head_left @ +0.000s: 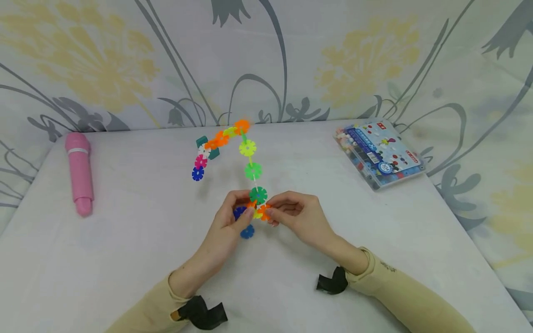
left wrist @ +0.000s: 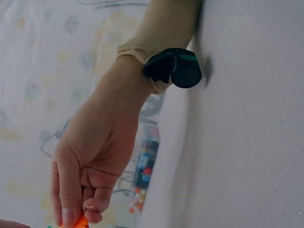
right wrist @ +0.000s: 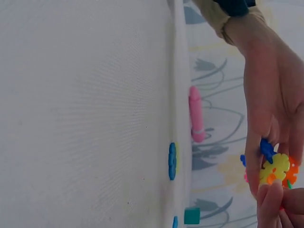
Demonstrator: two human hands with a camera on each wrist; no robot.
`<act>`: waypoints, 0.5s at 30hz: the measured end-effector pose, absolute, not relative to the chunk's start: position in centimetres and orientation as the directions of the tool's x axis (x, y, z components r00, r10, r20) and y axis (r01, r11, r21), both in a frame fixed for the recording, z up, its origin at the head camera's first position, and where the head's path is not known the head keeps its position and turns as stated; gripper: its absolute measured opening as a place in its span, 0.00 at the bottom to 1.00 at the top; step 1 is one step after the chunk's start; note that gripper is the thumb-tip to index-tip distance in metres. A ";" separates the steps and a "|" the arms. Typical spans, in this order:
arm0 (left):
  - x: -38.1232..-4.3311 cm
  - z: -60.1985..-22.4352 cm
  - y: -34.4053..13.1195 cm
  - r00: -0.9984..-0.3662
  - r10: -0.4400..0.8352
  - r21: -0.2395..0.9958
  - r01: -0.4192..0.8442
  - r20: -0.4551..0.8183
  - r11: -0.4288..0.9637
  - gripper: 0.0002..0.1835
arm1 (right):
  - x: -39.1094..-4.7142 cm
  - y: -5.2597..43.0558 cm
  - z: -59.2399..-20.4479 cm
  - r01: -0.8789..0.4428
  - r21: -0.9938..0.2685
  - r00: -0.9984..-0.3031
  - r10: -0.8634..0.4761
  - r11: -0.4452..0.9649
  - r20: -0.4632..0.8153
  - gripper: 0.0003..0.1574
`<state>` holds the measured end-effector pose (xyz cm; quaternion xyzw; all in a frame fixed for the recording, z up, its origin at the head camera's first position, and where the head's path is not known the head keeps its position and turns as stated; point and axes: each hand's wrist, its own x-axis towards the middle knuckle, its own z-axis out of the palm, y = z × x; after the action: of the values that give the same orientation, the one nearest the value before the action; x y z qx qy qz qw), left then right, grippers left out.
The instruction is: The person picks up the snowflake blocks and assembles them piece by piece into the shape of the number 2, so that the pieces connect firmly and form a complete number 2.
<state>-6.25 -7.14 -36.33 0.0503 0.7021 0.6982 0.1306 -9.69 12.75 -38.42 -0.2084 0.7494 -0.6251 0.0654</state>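
A chain of interlocking snowflake discs (head_left: pixel 253 171) in green, yellow, orange, pink and blue arches up and over toward the far left. The left hand (head_left: pixel 222 233) holds its near end between thumb and fingers, where dark blue, orange and yellow discs meet. The right hand (head_left: pixel 306 219) pinches an orange disc (head_left: pixel 264 212) against that cluster. In the right wrist view, the yellow disc (right wrist: pixel 280 164) shows between both hands' fingertips. A blue disc (head_left: pixel 247 231) appears just below the left hand; whether it is joined to the chain I cannot tell.
A pink cylindrical object (head_left: pixel 80 173) lies at the table's left. At the back right sits a clear plastic case (head_left: pixel 381 152) of small coloured pieces with a printed label. Flowered cloth (head_left: pixel 266 60) hangs behind the white table (head_left: pixel 137 240).
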 end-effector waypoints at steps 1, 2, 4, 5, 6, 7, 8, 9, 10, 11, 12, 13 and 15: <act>-6.2 -36.3 -7.1 -0.963 0.244 0.993 -0.111 -0.115 0.029 0.18 | -9.6 12.7 -38.3 -0.226 -0.965 -0.906 -0.393 0.133 0.158 0.09; -6.3 -36.3 -7.1 -0.965 0.235 0.993 -0.112 -0.118 0.038 0.18 | -9.6 12.7 -38.2 -0.223 -0.966 -0.906 -0.394 0.133 0.155 0.09; -6.3 -36.2 -7.1 -0.969 0.220 0.993 -0.105 -0.115 0.057 0.18 | -9.6 12.7 -38.1 -0.213 -0.968 -0.907 -0.396 0.134 0.145 0.10; -6.3 -36.3 -7.1 -0.970 0.214 0.992 -0.108 -0.119 0.063 0.18 | -9.6 12.6 -38.1 -0.210 -0.968 -0.906 -0.400 0.135 0.140 0.10; -6.3 -36.4 -7.1 -0.971 0.211 0.992 -0.102 -0.114 0.068 0.18 | -9.6 12.7 -38.0 -0.205 -0.969 -0.904 -0.406 0.135 0.134 0.10; -6.4 -36.4 -7.1 -0.972 0.209 0.993 -0.095 -0.107 0.070 0.18 | -9.6 12.7 -37.9 -0.200 -0.970 -0.902 -0.412 0.140 0.126 0.10; -6.4 -36.6 -7.2 -0.973 0.208 0.993 -0.091 -0.104 0.072 0.18 | -9.7 12.7 -37.9 -0.194 -0.970 -0.900 -0.420 0.148 0.116 0.11; -6.5 -36.7 -7.2 -0.972 0.210 0.993 -0.087 -0.101 0.074 0.18 | -9.8 12.7 -37.8 -0.191 -0.969 -0.897 -0.430 0.157 0.107 0.11; -6.6 -36.8 -7.3 -0.972 0.211 0.993 -0.089 -0.104 0.079 0.18 | -10.0 12.8 -37.8 -0.191 -0.967 -0.892 -0.440 0.166 0.100 0.11; -6.7 -36.8 -7.4 -0.972 0.211 0.992 -0.088 -0.105 0.087 0.18 | -10.2 12.8 -37.7 -0.192 -0.965 -0.889 -0.449 0.178 0.094 0.12; -6.8 -36.9 -7.4 -0.973 0.206 0.991 -0.087 -0.106 0.099 0.18 | -10.5 12.9 -37.8 -0.195 -0.962 -0.886 -0.455 0.190 0.090 0.12; -7.0 -37.0 -7.6 -0.973 0.201 0.990 -0.090 -0.110 0.109 0.18 | -10.8 12.9 -37.7 -0.199 -0.958 -0.886 -0.455 0.206 0.087 0.13; -7.2 -37.0 -7.9 -0.977 0.180 0.987 -0.094 -0.117 0.129 0.18 | -11.6 12.9 -37.9 -0.214 -0.947 -0.891 -0.445 0.237 0.090 0.15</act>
<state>-7.23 -7.90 -37.01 0.0289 0.7440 0.6594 0.1042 -11.58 12.89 -37.87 -0.2114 0.7802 -0.5802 0.0995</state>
